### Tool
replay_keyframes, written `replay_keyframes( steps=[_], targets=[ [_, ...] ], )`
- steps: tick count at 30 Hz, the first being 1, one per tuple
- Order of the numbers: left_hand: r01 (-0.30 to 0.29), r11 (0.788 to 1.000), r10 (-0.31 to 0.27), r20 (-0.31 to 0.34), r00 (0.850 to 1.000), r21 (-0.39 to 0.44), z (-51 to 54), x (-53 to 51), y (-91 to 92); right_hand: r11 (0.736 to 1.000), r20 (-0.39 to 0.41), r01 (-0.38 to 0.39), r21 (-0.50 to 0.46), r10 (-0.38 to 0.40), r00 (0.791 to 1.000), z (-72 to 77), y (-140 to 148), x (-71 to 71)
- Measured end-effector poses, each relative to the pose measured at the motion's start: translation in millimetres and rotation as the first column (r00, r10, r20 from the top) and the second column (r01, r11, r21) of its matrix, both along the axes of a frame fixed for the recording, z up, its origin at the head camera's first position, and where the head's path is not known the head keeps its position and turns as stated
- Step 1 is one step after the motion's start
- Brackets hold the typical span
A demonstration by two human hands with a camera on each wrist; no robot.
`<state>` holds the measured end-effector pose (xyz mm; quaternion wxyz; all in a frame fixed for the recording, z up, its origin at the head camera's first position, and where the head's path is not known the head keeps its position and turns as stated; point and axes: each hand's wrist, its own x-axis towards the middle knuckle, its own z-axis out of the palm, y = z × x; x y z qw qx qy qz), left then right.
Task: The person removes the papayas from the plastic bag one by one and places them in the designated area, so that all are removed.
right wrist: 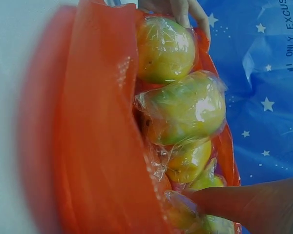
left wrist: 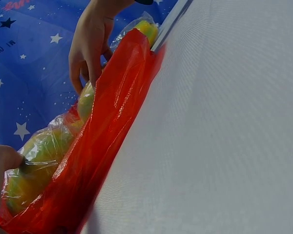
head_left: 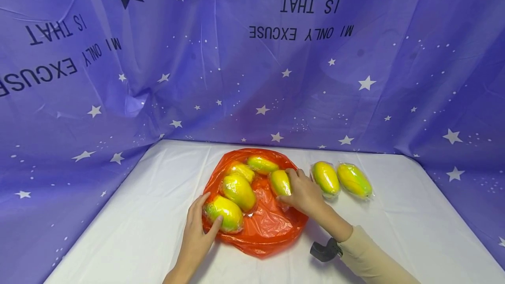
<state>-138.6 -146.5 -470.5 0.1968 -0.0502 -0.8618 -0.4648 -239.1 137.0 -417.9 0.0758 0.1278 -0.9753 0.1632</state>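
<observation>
A red plastic bag point(head_left: 262, 246) lies spread wide, with several yellow-green mangoes inside, each in clear wrap. At its left rim my left hand point(head_left: 197, 229) spans the nearest mango point(head_left: 225, 214), thumb on the wrap and fingers along the far side. In the left wrist view that thumb point(left wrist: 9, 158) presses the wrap. My right hand point(head_left: 305, 193) reaches over the right rim and grips another mango point(head_left: 280, 182) between thumb and fingers; its palm side is hidden. Other mangoes point(head_left: 239, 192) lie between the hands, along the bag's left and back.
Two more wrapped mangoes point(head_left: 325, 178) lie side by side on the white tabletop point(head_left: 414, 231), right of the bag. A black curved object point(head_left: 325, 251) sits by the right sleeve. Purple star-printed cloth point(head_left: 260, 78) hangs behind and at both sides.
</observation>
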Motion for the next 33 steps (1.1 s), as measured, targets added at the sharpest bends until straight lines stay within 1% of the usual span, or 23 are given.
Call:
replay_keyframes(
  steps=[9, 20, 25, 29, 33],
  targets=[
    [-0.003, 1.000, 0.003, -0.005, 1.000, -0.009, 0.6, -0.3, -0.1, 1.000, -0.033, -0.014, -0.012, 0.014, 0.999, -4.5, -0.4, -0.2],
    [-0.002, 1.000, 0.003, 0.007, 1.000, -0.006, 0.8, -0.7, 0.1, 0.999, -0.049, 0.006, -0.034, -0.008, 0.999, -8.8, -1.0, 0.0],
    [-0.001, 1.000, 0.001, 0.005, 1.000, -0.006, 0.1, -1.2, 0.2, 0.998, -0.057, 0.013, -0.058, -0.017, 0.998, -8.4, -1.8, 2.2],
    [-0.001, 1.000, 0.001, 0.002, 1.000, -0.007, 0.0, -1.1, 0.2, 0.995, -0.068, 0.009, -0.095, -0.016, 0.998, -6.8, -2.1, 4.4],
    [-0.003, 1.000, 0.003, -0.001, 1.000, -0.009, 0.1, -0.5, 0.2, 0.992, -0.072, 0.006, -0.130, -0.016, 0.997, -2.3, -2.3, 8.2]
  ],
)
